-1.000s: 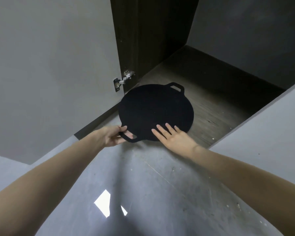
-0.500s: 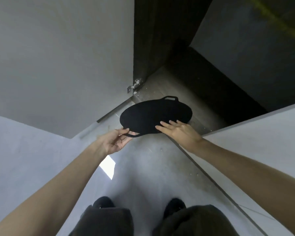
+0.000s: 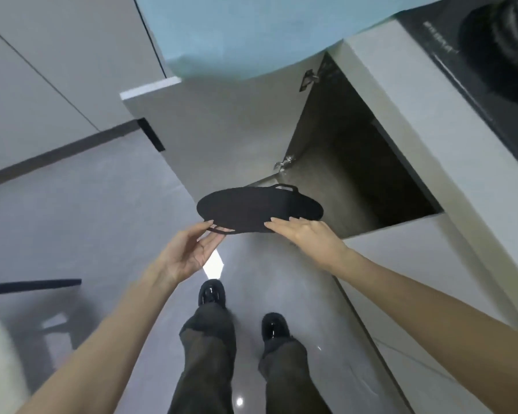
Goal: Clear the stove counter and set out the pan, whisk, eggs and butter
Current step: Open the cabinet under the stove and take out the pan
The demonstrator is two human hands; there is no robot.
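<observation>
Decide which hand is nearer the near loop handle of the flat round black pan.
Left. The left hand pinches that loop handle; the right hand rests flat on the black pan's rim, beside the handle.

Black pan: left hand pinches loop handle, right hand flat on rim; cabinet open behind.

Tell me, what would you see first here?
The flat black pan held up over the floor, in front of the open cupboard. The left hand pinches its near handle and the right hand lies flat on its rim. A stove sits at top right.
</observation>
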